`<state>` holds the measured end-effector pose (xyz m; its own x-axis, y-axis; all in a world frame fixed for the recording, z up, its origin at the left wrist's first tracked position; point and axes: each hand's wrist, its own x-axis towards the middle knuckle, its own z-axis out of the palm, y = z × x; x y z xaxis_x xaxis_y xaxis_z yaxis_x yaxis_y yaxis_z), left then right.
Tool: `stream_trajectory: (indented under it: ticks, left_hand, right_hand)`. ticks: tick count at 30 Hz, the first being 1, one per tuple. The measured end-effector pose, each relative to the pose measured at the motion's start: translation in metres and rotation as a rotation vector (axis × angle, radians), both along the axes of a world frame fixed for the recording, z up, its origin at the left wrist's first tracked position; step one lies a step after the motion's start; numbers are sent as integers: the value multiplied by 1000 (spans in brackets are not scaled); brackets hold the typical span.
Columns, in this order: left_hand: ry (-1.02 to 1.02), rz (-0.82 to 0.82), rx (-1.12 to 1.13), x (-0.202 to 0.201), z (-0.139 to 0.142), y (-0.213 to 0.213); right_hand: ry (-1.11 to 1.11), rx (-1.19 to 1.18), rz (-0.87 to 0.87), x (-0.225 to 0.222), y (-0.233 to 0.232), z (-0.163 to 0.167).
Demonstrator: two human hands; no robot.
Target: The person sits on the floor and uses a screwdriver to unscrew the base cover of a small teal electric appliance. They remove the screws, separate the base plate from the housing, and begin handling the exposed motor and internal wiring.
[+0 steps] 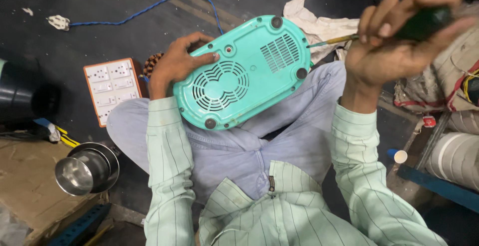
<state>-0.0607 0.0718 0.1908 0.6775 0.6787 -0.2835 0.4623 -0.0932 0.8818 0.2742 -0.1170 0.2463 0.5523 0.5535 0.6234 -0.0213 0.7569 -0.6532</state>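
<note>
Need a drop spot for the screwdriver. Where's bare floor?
Bare dark floor between the blue cable and switch board, left of the turquoise appliance. Crowded: right of the right hand, with rolls and wires; lower left, steel pot on cardboard.

Left hand (175,64) lies flat, fingers spread, arm bent inward. Right hand (394,41) is raised, fist curled tight, wrist cocked.

A teal appliance (244,71) lies upside down on the person's lap. The left hand (174,64) presses on its left side. The right hand (399,41) grips a green-handled screwdriver (424,24), whose tip touches the right edge. A white switch board (111,89) lies on the floor, left.
</note>
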Motion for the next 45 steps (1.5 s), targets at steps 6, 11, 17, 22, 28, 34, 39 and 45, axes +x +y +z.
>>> stream_trajectory:
  ticks: [6, 11, 17, 22, 28, 34, 39, 45]
  left_hand:
    - [-5, 0, -12, -2, -1, -1]
    - [-30, -26, 35, -3, -4, 0]
    - [-47, -32, -1, -4, -7, 2]
    - [-53, -44, -1, -5, -8, 4]
    - [-56, -47, 6, -4, -8, 2]
    - [-23, -20, 37, -3, -5, 0]
    - [-22, -13, 50, -2, -4, -1]
    - [-41, -17, 95, -3, -6, -1]
  right_hand:
    - [1, -41, 141, -23, -53, -1]
    - [127, -52, 234, -46, -68, -27]
    - [176, -85, 209, -50, -65, -40]
    - [122, -94, 245, -57, -58, -27]
    - [-302, -254, -98, -90, -46, -12]
    - [-15, -276, -38, -94, -56, -18]
    - [-74, -160, 469, -64, -51, -19]
    - [-155, -271, 272, -66, -51, -8]
